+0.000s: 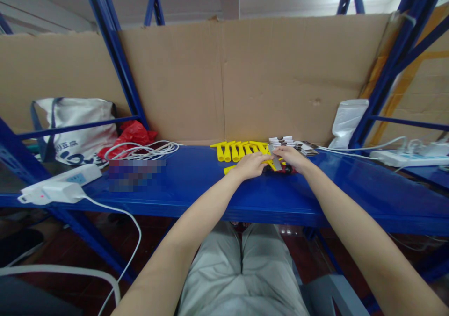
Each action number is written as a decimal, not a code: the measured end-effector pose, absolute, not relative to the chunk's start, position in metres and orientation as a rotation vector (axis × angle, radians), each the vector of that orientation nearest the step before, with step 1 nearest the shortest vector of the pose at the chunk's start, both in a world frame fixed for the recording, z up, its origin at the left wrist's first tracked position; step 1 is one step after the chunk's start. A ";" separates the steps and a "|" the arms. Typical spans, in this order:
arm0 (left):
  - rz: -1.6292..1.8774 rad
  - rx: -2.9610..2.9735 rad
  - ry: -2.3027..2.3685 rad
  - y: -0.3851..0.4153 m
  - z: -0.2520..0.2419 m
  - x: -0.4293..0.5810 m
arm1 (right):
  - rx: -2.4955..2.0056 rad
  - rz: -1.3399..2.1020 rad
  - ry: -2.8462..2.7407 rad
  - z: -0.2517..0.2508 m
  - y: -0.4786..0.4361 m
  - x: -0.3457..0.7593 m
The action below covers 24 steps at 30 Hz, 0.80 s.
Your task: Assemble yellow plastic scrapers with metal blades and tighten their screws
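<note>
Both my hands are close together over the blue shelf, right of its middle. My left hand [250, 165] is closed round a yellow plastic handle [270, 163], mostly hidden by the fingers. My right hand [292, 157] pinches a flat grey metal blade [275, 161] that lies against that handle; whether the two are joined I cannot tell. Beyond my left hand, several yellow handles [234, 151] with wide flat ends lie side by side in a row. A small dark and red object [288, 169], partly covered, is under my right hand.
White packets with dark marks [281, 141] lie behind my hands. A white pouch [347, 123] and a power strip [410, 157] are at right. At left are a cloth bag [82, 129], red plastic bag [135, 134], coiled white cable [150, 151] and another power strip [63, 185]. Cardboard [273, 82] stands behind.
</note>
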State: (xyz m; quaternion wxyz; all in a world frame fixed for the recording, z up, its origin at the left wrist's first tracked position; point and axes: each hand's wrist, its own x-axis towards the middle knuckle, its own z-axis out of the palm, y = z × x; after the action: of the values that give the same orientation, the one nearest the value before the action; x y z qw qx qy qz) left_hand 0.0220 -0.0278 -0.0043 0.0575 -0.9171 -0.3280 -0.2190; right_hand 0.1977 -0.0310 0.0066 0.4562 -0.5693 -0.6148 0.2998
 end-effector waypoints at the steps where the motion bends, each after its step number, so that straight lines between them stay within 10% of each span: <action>1: -0.665 -2.776 -0.983 -0.028 -0.004 0.022 | -1.394 0.736 -1.528 0.006 -0.030 0.199; 24: -0.698 -2.799 -1.055 -0.026 -0.004 0.025 | -1.629 0.309 -1.532 0.002 -0.013 0.224</action>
State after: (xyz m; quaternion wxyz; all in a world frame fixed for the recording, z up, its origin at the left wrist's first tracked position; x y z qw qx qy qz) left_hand 0.0248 -0.0263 -0.0042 0.0348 -0.9107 -0.3431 -0.2272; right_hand 0.2235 -0.0127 0.0016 0.4279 -0.6523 -0.6133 0.1237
